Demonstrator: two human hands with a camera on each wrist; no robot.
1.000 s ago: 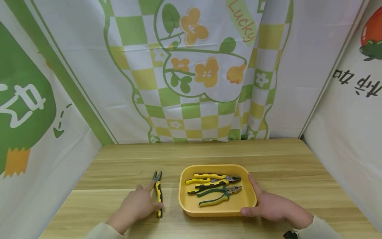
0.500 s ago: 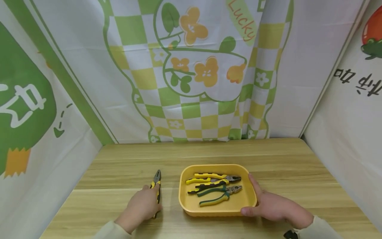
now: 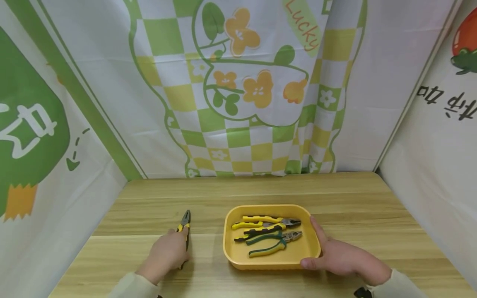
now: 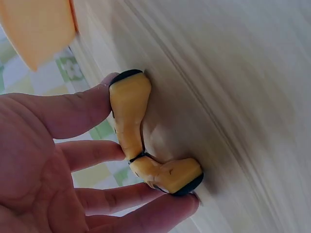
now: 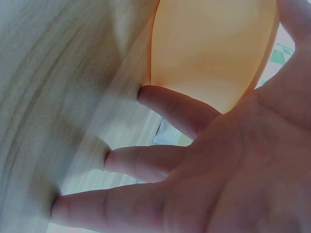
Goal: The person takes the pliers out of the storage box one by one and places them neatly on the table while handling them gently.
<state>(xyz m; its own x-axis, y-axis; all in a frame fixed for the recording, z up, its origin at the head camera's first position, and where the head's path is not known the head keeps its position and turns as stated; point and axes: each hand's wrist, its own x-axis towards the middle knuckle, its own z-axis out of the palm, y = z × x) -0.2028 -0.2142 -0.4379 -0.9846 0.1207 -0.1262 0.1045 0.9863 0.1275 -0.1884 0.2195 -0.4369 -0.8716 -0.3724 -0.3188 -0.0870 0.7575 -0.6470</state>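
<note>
My left hand (image 3: 165, 250) holds a pair of yellow-and-black pliers (image 3: 185, 219) at the left of the tray, their nose pointing away from me and the jaws together. In the left wrist view the thumb presses one yellow handle (image 4: 131, 97) and the fingers bear on the other. My right hand (image 3: 340, 256) is spread around the right end of a yellow plastic tray (image 3: 238, 253), thumb at its near corner and index finger along its side. The right wrist view shows straight fingers (image 5: 170, 107) reaching down to the table, one beside the tray wall (image 5: 214, 53).
Inside the tray lie yellow-and-black pliers (image 3: 261, 219) and a green-and-yellow pair (image 3: 269, 249). The wooden table (image 3: 208, 190) ends at a patterned curtain (image 3: 242, 145) behind, with printed cloth walls on both sides. A small black object (image 3: 362, 292) shows by the right sleeve.
My left hand has taken hold of the pliers' handles; their spread jaws have come together, and they have moved left. The tray and right hand have stayed put.
</note>
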